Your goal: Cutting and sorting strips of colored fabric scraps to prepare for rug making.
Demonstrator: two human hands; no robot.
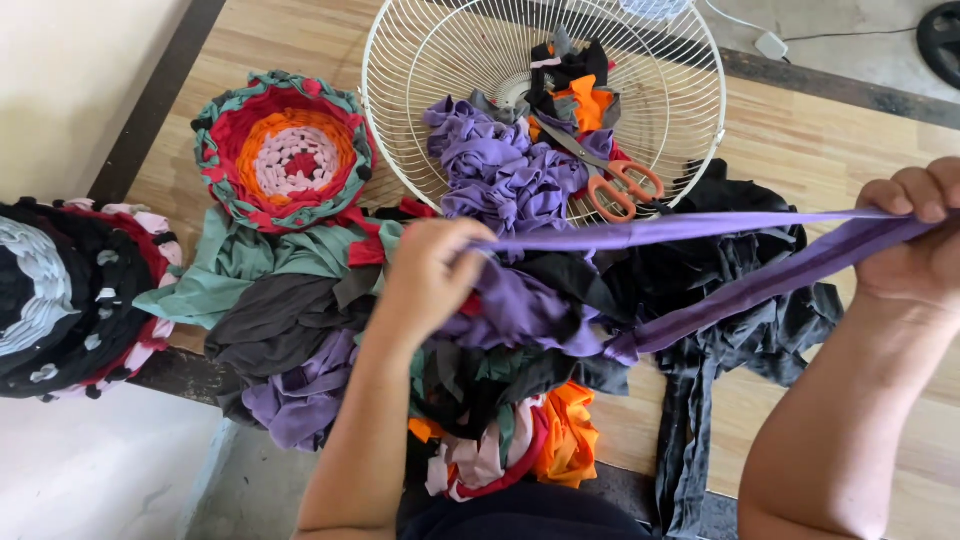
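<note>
A long purple cloth strip (690, 230) is stretched taut between my two hands. My left hand (425, 275) grips one end of it over a mixed pile of cloth scraps (480, 380) in purple, black, orange and green. My right hand (915, 235) holds the other end, folded into a loop, at the right edge of the view. A second length of the strip runs down from my right hand to the pile.
A white wire fan guard (400, 150) lies like a basket on the wooden floor, holding bunched purple strips (500, 170) and orange-handled scissors (620, 185). A round woven rug (285, 150) in red, orange and green lies to the left, a black rug (70, 300) at the far left. Black cloth (740, 290) lies at right.
</note>
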